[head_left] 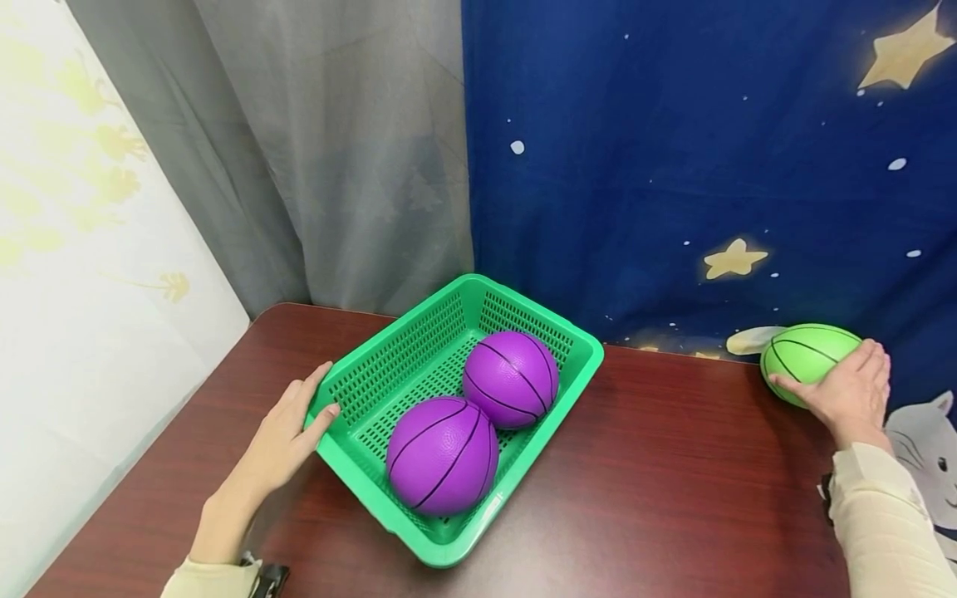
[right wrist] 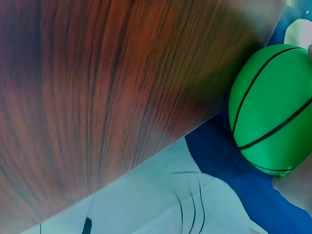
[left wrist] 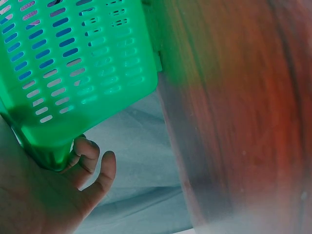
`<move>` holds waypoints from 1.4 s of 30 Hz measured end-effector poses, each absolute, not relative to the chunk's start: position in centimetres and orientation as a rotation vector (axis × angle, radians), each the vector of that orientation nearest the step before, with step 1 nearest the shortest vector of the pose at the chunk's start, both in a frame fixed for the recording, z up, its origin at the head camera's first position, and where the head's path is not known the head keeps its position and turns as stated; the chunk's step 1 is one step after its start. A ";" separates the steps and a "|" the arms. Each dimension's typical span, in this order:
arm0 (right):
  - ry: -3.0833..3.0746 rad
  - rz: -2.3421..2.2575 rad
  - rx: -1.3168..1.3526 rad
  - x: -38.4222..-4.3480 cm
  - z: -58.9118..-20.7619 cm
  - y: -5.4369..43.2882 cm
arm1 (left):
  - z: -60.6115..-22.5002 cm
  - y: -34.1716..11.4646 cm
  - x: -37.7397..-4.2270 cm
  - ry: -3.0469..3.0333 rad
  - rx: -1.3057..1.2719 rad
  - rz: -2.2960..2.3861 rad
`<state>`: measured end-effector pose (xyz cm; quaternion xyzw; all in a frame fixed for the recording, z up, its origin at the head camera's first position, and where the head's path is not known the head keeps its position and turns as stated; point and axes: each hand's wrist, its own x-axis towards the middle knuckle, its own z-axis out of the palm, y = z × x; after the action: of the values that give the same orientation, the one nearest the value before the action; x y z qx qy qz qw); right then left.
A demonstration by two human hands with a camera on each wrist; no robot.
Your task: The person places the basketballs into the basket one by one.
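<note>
My left hand (head_left: 287, 436) grips the left corner of a green plastic basket (head_left: 357, 490), thumb over the rim and fingers outside. The left wrist view shows the slotted wall of the basket (left wrist: 105, 105) above my left hand (left wrist: 63, 195), some fingers curled beneath the rim. Two purple mini basketballs, one nearer (head_left: 441, 457) and one farther (head_left: 511, 378), lie touching inside the basket. At the far right corner of the table, my right hand (head_left: 852, 390) holds a green mini basketball (head_left: 803, 353), thumb and fingers spread around it. In the right wrist view, that hand is mostly cut off.
The basket stands on a dark red wooden table (head_left: 673, 482). Behind the table hang a grey curtain (head_left: 374, 149) and a blue curtain with stars (head_left: 673, 166). A white patterned cloth (head_left: 97, 249) borders the left side. The table's right edge lies near the green ball.
</note>
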<state>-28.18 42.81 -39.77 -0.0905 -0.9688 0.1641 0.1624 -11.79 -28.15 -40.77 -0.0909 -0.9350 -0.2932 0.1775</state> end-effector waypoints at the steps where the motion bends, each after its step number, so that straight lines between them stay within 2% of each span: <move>1: -2.752 0.475 -0.263 -28.2 -39.9 42.8 | -40.8 -28.1 -11.8 -2.648 -0.259 -0.832; 27: -2.648 0.608 -0.197 -27.5 -40.7 42.7 | -41.0 -28.4 -11.4 -2.645 -0.248 -0.834; 42: -2.512 0.583 -0.010 -26.0 -39.7 42.3 | -40.8 -28.1 -11.8 -2.641 -0.253 -0.857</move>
<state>-26.03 42.26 -39.67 -0.0038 -0.9357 0.2172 0.2779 -11.75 -28.14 -40.83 -0.0895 -0.9324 -0.3026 0.1760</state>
